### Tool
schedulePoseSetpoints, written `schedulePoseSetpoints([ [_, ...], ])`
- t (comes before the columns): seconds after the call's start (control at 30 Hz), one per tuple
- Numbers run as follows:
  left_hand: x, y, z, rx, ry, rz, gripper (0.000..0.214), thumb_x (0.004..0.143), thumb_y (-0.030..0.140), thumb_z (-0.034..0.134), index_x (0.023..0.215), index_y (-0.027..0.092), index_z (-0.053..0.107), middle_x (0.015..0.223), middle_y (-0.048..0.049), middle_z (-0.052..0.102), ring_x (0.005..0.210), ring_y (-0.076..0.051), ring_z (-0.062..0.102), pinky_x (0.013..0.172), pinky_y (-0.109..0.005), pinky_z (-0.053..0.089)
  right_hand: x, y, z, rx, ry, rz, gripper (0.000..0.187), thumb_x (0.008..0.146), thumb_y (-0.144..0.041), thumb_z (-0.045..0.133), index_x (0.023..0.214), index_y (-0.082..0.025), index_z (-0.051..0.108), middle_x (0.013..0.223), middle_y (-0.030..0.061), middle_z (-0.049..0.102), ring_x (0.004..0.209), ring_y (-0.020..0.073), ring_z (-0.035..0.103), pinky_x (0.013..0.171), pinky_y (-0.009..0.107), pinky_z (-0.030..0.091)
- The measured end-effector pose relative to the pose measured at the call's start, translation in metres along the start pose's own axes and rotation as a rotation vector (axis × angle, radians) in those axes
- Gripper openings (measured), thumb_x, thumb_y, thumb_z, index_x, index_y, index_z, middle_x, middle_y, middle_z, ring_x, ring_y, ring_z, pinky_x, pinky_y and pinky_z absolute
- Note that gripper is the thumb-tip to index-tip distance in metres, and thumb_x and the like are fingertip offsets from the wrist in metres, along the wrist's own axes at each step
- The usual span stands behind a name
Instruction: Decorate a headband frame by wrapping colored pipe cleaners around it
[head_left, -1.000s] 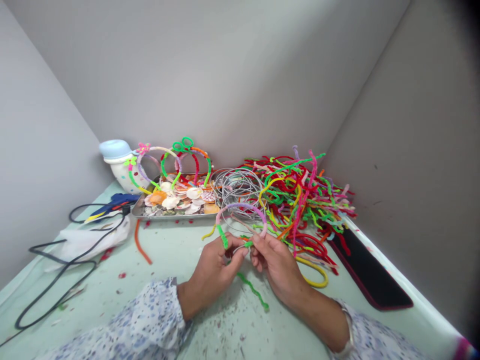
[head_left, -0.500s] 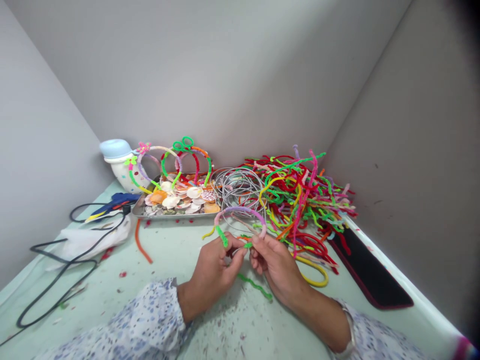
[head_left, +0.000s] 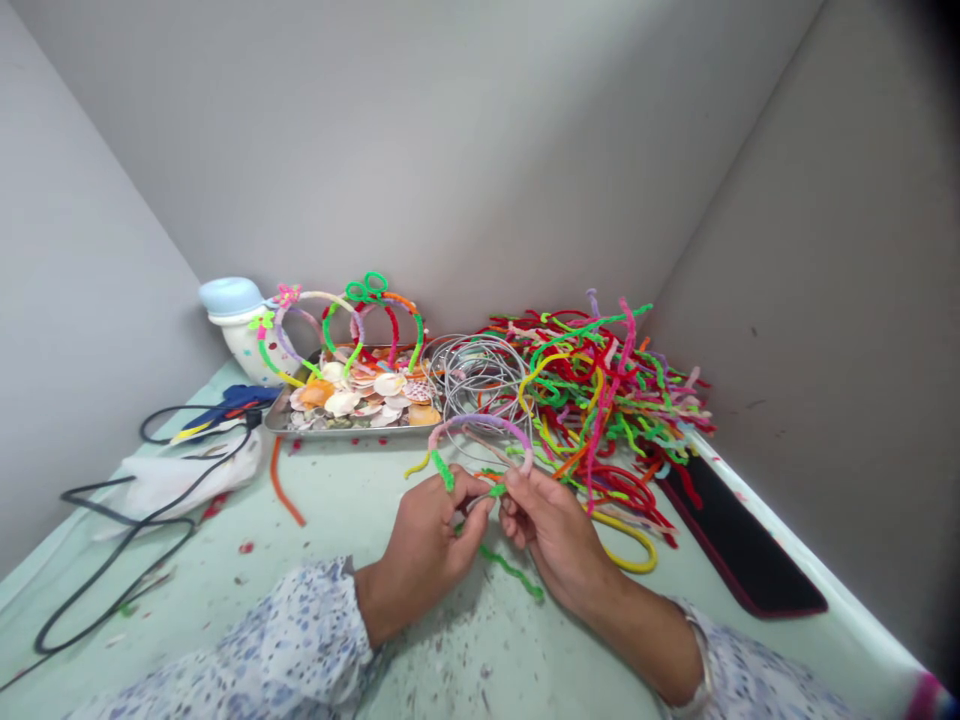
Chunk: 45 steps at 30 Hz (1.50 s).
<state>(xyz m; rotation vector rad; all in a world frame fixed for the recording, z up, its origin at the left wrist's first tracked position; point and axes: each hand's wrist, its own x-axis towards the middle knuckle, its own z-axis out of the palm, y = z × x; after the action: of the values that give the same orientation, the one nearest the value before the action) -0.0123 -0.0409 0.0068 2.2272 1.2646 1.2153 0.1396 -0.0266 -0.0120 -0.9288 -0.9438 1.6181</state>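
Observation:
Both my hands meet at the middle of the table on one headband point(head_left: 480, 425), an arch wrapped in lilac and pink pipe cleaner. My left hand point(head_left: 431, 535) is closed on its left end, where a green pipe cleaner point(head_left: 442, 468) is wound. My right hand point(head_left: 551, 530) pinches the right end and a green pipe cleaner point(head_left: 514, 572) whose loose tail trails down onto the table between my wrists.
A heap of coloured pipe cleaners point(head_left: 600, 390) fills the back right corner, with bare wire headbands point(head_left: 472, 375) beside it. A metal tray point(head_left: 279, 420) of shells holds finished headbands point(head_left: 352, 320). A glue gun point(head_left: 225, 405), black cable point(head_left: 112, 540), white jar point(head_left: 240, 325) and dark phone point(head_left: 739, 545) lie around.
Almost nothing has moved. The loose green tail under my hands has shifted slightly as my fingers work at the headband's ends.

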Motion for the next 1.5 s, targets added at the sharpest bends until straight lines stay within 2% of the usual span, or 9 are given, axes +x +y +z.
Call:
schedulePoseSetpoints([
  [0.33, -0.001, -0.001, -0.001, 0.161, -0.009, 0.120, 0.008, 0.087, 0.018, 0.053, 0.087, 0.018, 0.061, 0.072, -0.0023, 0.063, 0.066, -0.015, 0.058, 0.064, -0.026, 0.043, -0.003, -0.004, 0.000, 0.034, -0.044, 0.011, 0.036, 0.081, -0.048, 0.064, 0.067, -0.016, 0.055, 0.053, -0.0031, 0.054, 0.045, 0.0059, 0.047, 0.042, 0.015, 0.034],
  [0.53, 0.000, -0.002, -0.003, 0.143, -0.010, 0.177, 0.009, 0.088, 0.016, 0.053, 0.093, 0.019, 0.060, 0.081, -0.0035, 0.066, 0.076, -0.016, 0.060, 0.071, -0.028, 0.045, -0.003, -0.008, 0.002, 0.106, -0.073, 0.027, 0.035, 0.077, -0.046, 0.069, 0.066, -0.016, 0.055, 0.054, -0.0036, 0.053, 0.046, 0.0061, 0.046, 0.042, 0.017, 0.033],
  [0.7, 0.000, -0.001, 0.000, 0.073, 0.071, 0.020, 0.019, 0.085, 0.016, 0.057, 0.104, 0.020, 0.056, 0.094, -0.0047, 0.063, 0.089, -0.018, 0.059, 0.081, -0.030, 0.046, -0.002, -0.010, 0.003, 0.197, -0.020, 0.011, 0.029, 0.073, -0.043, 0.074, 0.076, -0.016, 0.062, 0.060, -0.0026, 0.056, 0.050, 0.0069, 0.048, 0.045, 0.017, 0.036],
  [0.83, 0.003, -0.003, 0.001, 0.085, 0.212, -0.118, 0.035, 0.080, 0.023, 0.065, 0.112, 0.018, 0.051, 0.106, -0.0075, 0.057, 0.100, -0.022, 0.054, 0.089, -0.035, 0.043, 0.002, -0.012, 0.002, 0.248, 0.055, -0.046, 0.028, 0.072, -0.039, 0.076, 0.085, -0.016, 0.065, 0.066, -0.0016, 0.059, 0.056, 0.0074, 0.052, 0.049, 0.016, 0.039],
  [0.97, 0.006, -0.004, 0.000, 0.064, 0.339, -0.261, 0.027, 0.077, 0.028, 0.068, 0.096, 0.018, 0.051, 0.092, -0.0034, 0.055, 0.088, -0.019, 0.054, 0.081, -0.032, 0.045, 0.006, -0.011, -0.002, 0.272, 0.088, -0.096, 0.025, 0.073, -0.036, 0.076, 0.084, -0.017, 0.065, 0.069, -0.0011, 0.060, 0.060, 0.0083, 0.053, 0.053, 0.018, 0.041],
  [1.07, 0.005, 0.000, 0.001, -0.092, 0.223, -0.380, 0.020, 0.079, 0.032, 0.064, 0.074, 0.018, 0.051, 0.069, 0.0025, 0.053, 0.066, -0.013, 0.052, 0.063, -0.024, 0.044, 0.007, -0.009, -0.003, 0.238, 0.092, -0.114, 0.025, 0.073, -0.037, 0.075, 0.086, -0.018, 0.065, 0.070, -0.0006, 0.060, 0.061, 0.0099, 0.053, 0.054, 0.020, 0.043],
  [1.17, 0.005, 0.005, 0.003, -0.255, 0.074, -0.411, 0.019, 0.080, 0.031, 0.063, 0.068, 0.016, 0.059, 0.063, 0.0021, 0.058, 0.060, -0.012, 0.052, 0.058, -0.023, 0.043, 0.005, -0.009, -0.002, 0.200, 0.071, -0.122, 0.026, 0.073, -0.037, 0.075, 0.087, -0.018, 0.065, 0.068, -0.0007, 0.061, 0.059, 0.0103, 0.053, 0.055, 0.021, 0.043],
  [1.3, 0.006, 0.008, 0.004, -0.334, 0.075, -0.419, 0.014, 0.080, 0.029, 0.063, 0.078, 0.017, 0.070, 0.076, -0.0024, 0.069, 0.074, -0.017, 0.061, 0.070, -0.027, 0.046, 0.001, -0.008, 0.001, 0.149, 0.013, -0.127, 0.024, 0.075, -0.038, 0.073, 0.087, -0.018, 0.066, 0.064, -0.0007, 0.061, 0.058, 0.0108, 0.053, 0.055, 0.022, 0.042],
  [1.5, 0.004, 0.006, 0.004, -0.381, 0.109, -0.433, 0.012, 0.077, 0.029, 0.068, 0.079, 0.018, 0.072, 0.075, -0.0022, 0.070, 0.078, -0.019, 0.064, 0.075, -0.029, 0.048, -0.001, -0.003, -0.002, 0.072, -0.047, -0.148, 0.022, 0.079, -0.039, 0.070, 0.087, -0.018, 0.065, 0.065, -0.0010, 0.061, 0.059, 0.0112, 0.054, 0.055, 0.022, 0.043],
])
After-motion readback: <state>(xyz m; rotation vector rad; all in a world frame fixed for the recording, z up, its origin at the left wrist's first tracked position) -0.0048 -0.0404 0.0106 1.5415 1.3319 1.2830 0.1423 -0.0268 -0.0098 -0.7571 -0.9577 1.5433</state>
